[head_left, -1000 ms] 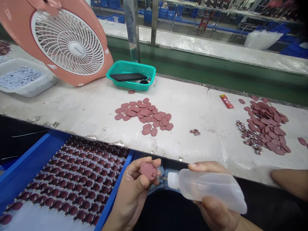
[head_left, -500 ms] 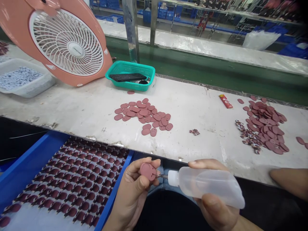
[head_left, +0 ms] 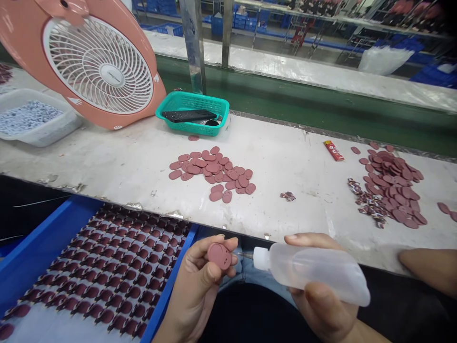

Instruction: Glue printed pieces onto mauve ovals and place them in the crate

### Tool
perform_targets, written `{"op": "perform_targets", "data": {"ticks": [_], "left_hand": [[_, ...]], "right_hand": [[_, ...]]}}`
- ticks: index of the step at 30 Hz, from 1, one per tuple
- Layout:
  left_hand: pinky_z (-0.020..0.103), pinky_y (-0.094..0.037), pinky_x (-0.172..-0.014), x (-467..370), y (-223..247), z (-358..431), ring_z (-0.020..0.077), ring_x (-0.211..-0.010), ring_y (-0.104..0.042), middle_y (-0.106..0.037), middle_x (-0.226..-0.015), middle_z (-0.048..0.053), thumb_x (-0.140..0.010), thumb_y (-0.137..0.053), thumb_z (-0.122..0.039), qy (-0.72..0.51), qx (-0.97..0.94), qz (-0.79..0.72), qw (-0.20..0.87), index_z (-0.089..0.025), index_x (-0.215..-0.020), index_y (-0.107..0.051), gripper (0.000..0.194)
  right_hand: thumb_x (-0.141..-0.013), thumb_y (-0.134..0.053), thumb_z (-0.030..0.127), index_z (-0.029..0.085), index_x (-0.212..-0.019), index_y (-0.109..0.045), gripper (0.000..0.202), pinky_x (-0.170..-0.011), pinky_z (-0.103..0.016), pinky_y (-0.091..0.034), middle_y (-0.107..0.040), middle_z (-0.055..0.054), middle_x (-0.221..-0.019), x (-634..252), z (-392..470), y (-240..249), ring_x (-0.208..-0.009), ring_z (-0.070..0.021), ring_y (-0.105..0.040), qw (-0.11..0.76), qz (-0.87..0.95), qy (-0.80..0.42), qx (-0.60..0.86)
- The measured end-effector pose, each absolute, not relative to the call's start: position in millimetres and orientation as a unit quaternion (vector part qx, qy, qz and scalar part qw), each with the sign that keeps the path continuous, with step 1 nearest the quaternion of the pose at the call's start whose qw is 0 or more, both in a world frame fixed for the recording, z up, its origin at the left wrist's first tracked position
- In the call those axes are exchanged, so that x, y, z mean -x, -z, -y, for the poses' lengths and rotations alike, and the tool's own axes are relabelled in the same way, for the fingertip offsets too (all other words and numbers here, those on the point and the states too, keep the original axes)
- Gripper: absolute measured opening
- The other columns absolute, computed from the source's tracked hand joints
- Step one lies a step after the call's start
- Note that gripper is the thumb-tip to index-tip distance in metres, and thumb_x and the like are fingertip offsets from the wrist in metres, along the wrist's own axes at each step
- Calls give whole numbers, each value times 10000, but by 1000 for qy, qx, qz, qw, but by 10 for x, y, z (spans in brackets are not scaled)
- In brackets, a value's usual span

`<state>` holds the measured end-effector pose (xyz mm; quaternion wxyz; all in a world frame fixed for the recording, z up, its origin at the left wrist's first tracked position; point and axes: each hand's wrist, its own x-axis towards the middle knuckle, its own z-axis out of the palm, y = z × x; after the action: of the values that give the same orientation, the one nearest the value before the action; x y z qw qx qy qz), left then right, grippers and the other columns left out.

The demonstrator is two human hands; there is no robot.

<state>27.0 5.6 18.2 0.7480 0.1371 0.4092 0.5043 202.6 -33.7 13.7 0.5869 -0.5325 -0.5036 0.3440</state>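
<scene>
So the person's left hand (head_left: 196,281) has a reddish oval piece (head_left: 219,256) pinched snugly between thumb and fingers, bottom center of the frame. The right hand (head_left: 326,309), lower right, is wrapped around a translucent squeeze bottle (head_left: 317,271), thin metal tip aimed left, just beside the piece. Can't tell if the tip touches a finger. Lower left there's a blue bin (head_left: 32,252) with dark red parts (head_left: 107,271) in neat rows. On the worktable (head_left: 271,157), a loose pile of similar ovals (head_left: 214,166) sits mid-frame, and a bigger heap (head_left: 396,186) is over at the right. Farther back: a teal basket (head_left: 193,128) with a flat black thing inside, and a big pink fan (head_left: 103,71), upper left.
</scene>
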Motion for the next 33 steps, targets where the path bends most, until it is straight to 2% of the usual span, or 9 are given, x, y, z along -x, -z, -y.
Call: {"op": "perform_targets", "data": {"ticks": [5,12,17,20,23,25,27,30,33], "left_hand": [[191,-560,-623,-280,-195,-49,140,-676,-718,-830,-853,30,-517,-979,-393,-505,-130,-414,746,-269,-848,-825,385],[195,-567,-626,-279,-197,-42,147,-678,-726,-829,-849,28,-505,-984,-389,-503,-130,-421,744,-268,-843,-827,391],[209,-573,-638,-278,-193,-45,156,-697,-726,-825,-862,37,-521,-980,-378,-500,-129,-426,743,-266,-857,-824,387],[196,-573,-622,-278,-209,-61,153,-696,-726,-824,-865,39,-520,-977,-399,-503,-129,-432,737,-260,-852,-824,391],[172,-573,-603,-261,-201,-87,141,-685,-727,-829,-876,41,-532,-970,-404,-524,-134,-429,723,-248,-867,-826,397],[154,-573,-579,-240,-170,-107,129,-656,-723,-834,-869,33,-535,-967,-391,-547,-140,-411,716,-244,-874,-826,395],[145,-575,-553,-215,-127,-127,124,-629,-721,-836,-858,25,-537,-967,-368,-560,-143,-395,714,-240,-871,-825,385],[149,-586,-541,-186,-73,-151,133,-628,-725,-837,-864,29,-553,-965,-335,-559,-147,-394,715,-227,-875,-821,368],[152,-595,-546,-170,-47,-166,140,-633,-734,-837,-874,36,-544,-966,-337,-555,-146,-399,715,-226,-875,-819,378]], "right_hand": [[-915,-640,517,280,-1168,-657,347,-379,-302,-407,-557,12,-618,-2000,308,-165,-379,-125,-419,622,479,-369,498],[-905,-680,465,281,-1141,-692,300,-428,-302,-455,-514,40,-548,-1977,268,-207,-379,-124,-438,618,488,-365,497],[-871,-727,406,274,-1107,-706,272,-388,-262,-411,-515,46,-520,-1958,264,-213,-372,-114,-430,627,471,-387,485],[-854,-675,583,256,-1088,-695,402,-315,-232,-345,-518,42,-505,-2034,145,-285,-345,-113,-408,658,404,-467,432],[-863,-460,768,230,-1030,-682,605,-289,-227,-346,-548,23,-516,-2265,-170,-406,-344,-123,-436,680,333,-518,397],[-925,-385,638,226,-1095,-649,519,-399,-246,-477,-639,-11,-642,-2482,-482,-456,-475,-146,-576,666,355,-488,439],[-930,-372,466,236,-1296,-553,468,-725,-318,-602,-727,-68,-1046,-2698,-834,-433,-840,-182,-709,592,454,-418,518],[-911,-546,326,206,-1330,-534,436,-1021,-399,-518,-670,-100,-1272,-2934,-1338,-244,-1187,-232,-636,526,505,-371,575],[-950,-648,321,164,-1280,-584,371,-1018,-482,-509,-637,-108,-1286,-3041,-1666,10,-1192,-262,-615,451,540,-333,627]]}}
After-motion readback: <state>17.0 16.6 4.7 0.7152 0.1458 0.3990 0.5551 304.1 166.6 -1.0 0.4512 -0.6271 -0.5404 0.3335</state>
